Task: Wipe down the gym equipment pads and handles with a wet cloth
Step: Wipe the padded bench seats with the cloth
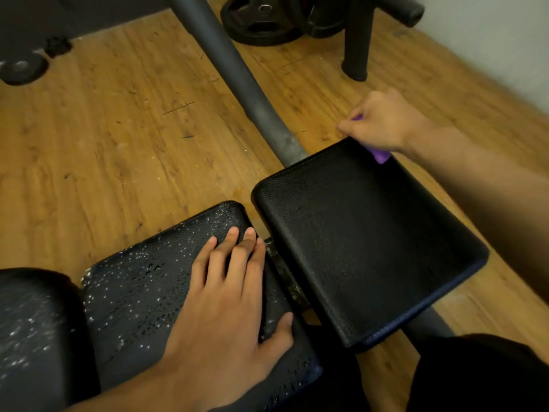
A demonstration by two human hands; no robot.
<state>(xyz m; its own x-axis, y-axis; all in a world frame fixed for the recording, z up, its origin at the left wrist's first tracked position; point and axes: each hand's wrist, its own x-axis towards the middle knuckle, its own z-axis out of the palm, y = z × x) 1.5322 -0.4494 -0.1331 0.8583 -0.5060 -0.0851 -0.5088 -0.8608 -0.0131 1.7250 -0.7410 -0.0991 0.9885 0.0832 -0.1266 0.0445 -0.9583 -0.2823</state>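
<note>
Currently my left grip (225, 307) lies flat, fingers straight, on wet pad (133, 292); right grip (383, 123), at 1 o'clock, clutches purple cloth (378, 154) on second pad (356, 233) corner.

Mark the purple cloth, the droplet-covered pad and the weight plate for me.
purple cloth (378, 156), head view, its visible lower corner.
droplet-covered pad (139, 281), head view, middle of its wet top.
weight plate (234, 17), head view, left part of its face.
</note>
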